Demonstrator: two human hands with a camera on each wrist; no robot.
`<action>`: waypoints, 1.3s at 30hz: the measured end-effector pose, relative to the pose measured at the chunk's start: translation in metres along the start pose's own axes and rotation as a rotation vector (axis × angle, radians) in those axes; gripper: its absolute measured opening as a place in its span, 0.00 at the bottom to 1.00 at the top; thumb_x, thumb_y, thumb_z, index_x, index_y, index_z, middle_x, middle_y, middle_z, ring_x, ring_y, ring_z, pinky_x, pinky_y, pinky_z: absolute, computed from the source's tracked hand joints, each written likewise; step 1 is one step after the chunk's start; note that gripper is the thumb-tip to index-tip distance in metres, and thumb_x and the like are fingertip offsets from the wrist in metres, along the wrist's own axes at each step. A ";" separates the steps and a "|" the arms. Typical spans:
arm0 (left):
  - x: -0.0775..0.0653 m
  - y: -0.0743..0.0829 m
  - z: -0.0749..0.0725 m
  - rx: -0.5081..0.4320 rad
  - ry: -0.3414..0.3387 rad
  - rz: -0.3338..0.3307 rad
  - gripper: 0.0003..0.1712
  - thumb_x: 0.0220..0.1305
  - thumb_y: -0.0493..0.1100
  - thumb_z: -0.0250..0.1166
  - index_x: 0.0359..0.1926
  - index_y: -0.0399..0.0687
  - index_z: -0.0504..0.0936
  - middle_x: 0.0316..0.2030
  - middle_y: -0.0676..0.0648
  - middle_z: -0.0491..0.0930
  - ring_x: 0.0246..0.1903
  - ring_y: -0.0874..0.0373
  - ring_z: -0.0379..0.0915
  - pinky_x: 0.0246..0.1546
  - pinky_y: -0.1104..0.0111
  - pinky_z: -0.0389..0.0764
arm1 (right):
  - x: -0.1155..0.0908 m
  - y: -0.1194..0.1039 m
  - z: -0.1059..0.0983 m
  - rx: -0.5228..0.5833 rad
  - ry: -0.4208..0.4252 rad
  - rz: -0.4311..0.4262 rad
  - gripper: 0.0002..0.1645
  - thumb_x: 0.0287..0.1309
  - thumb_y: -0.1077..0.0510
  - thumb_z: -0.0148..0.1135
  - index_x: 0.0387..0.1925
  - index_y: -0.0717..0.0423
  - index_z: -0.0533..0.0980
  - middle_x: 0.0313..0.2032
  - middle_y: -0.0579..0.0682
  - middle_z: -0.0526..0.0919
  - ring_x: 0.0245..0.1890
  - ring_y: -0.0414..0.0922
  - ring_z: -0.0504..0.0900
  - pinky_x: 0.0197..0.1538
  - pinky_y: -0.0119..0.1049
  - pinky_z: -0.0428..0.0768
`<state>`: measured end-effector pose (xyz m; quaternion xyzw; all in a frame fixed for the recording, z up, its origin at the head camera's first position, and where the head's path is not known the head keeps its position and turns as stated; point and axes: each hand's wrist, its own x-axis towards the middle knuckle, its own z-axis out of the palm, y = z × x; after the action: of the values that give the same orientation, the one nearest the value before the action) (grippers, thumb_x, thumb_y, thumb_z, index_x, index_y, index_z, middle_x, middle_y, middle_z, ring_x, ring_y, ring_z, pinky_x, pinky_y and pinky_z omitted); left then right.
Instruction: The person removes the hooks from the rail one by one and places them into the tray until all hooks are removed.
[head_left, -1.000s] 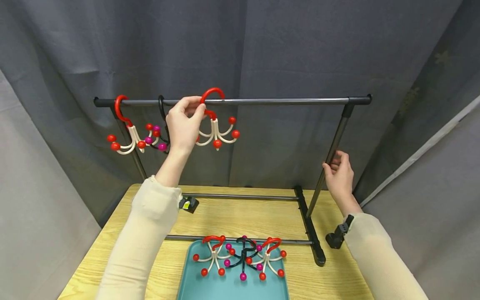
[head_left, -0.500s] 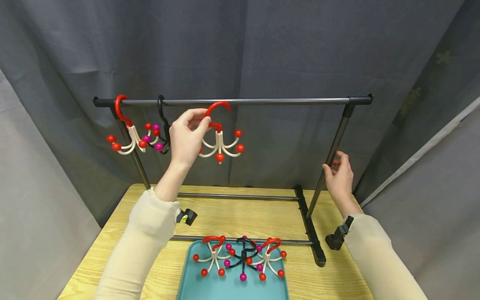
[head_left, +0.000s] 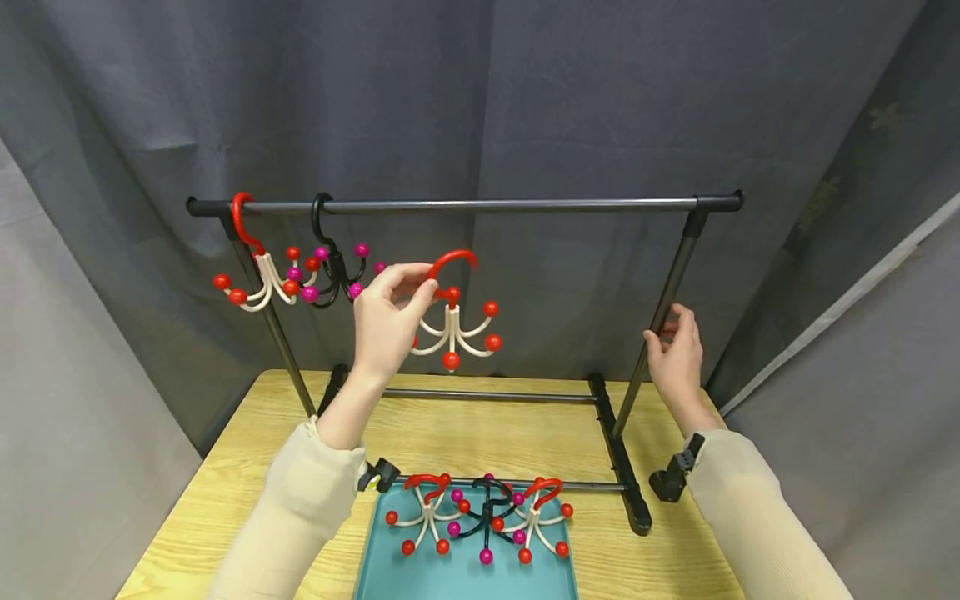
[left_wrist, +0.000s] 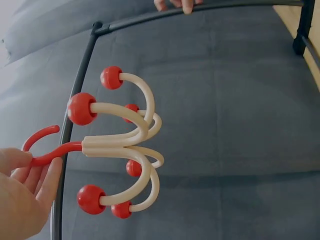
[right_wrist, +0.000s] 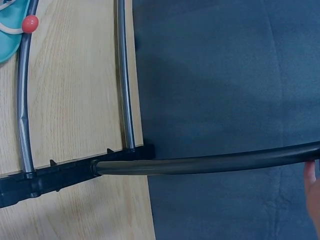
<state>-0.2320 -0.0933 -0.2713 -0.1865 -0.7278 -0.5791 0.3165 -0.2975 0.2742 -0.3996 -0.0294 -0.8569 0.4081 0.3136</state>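
My left hand (head_left: pixel 388 325) pinches the red hook of a white hanger (head_left: pixel 452 327) between thumb and fingers. Its curved arms end in red balls, and it hangs upright below the rail (head_left: pixel 570 204) of a dark metal rack. The left wrist view shows the same hanger (left_wrist: pixel 114 145) sideways, the thumb pressing the hook against the fingers. On the rack's right post (head_left: pixel 681 258), my right hand (head_left: pixel 677 354) grips partway up; only a fingertip and part of the hand show in the right wrist view.
A red-hooked white hanger (head_left: pixel 266 275) and a black hanger (head_left: pixel 337 271) with magenta balls hang at the rail's left. Three more hangers lie on a teal tray (head_left: pixel 465 579) at the front. The rack's black foot (head_left: pixel 621 458) stands on the wooden table (head_left: pixel 517 437).
My left hand has brought the white hanger down and slightly right, its hook going from over the rail to well below it. The black hanger shows more fully. The right hand stays put.
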 end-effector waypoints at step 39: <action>-0.096 0.023 0.012 -0.089 -0.263 -0.190 0.09 0.55 0.31 0.63 0.39 0.36 0.80 0.34 0.42 0.79 0.35 0.52 0.79 0.37 0.68 0.80 | 0.001 0.002 0.002 -0.022 -0.021 -0.001 0.31 0.61 0.61 0.52 0.62 0.55 0.54 0.48 0.64 0.67 0.47 0.57 0.71 0.48 0.49 0.74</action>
<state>-0.1507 -0.0668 -0.3210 -0.2049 -0.7509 -0.6086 0.1539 -0.3001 0.2745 -0.4008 -0.0283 -0.8646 0.3988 0.3045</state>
